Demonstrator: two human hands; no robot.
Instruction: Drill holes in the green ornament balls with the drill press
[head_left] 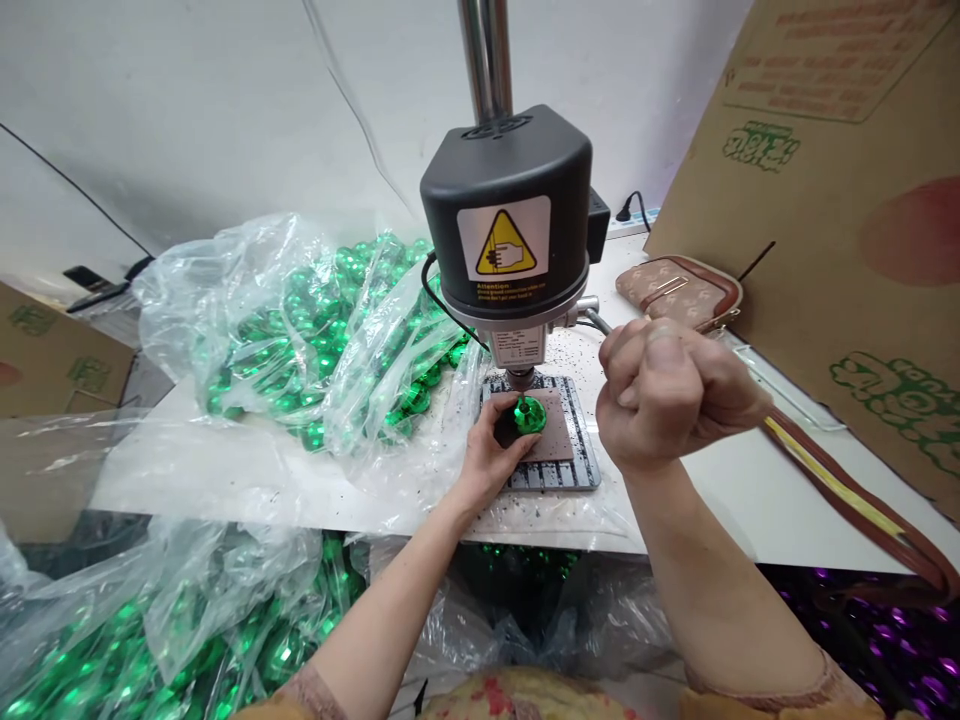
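Under the chuck (pixel 521 379) of a black bench drill press (pixel 510 160), a shiny green faceted ball (pixel 531 418) rests on a brownish board (pixel 556 425). My left hand (pixel 491 445) pinches the ball between thumb and fingers from the left and front. The drill bit comes down at the top of the ball; how deep it sits I cannot tell. To the right, my right hand (pixel 667 390) is closed in a fist around the end of the press's metal lever (pixel 596 316), whose grip is hidden by the fingers.
Dark shavings surround the slotted metal base (pixel 589 470). Clear plastic bags of green balls lie left on the white table (pixel 720 490) and below its edge. A patterned purse (pixel 679 290) and large cardboard box (pixel 840 200) stand right. Purple shiny balls (pixel 892 640) are at lower right.
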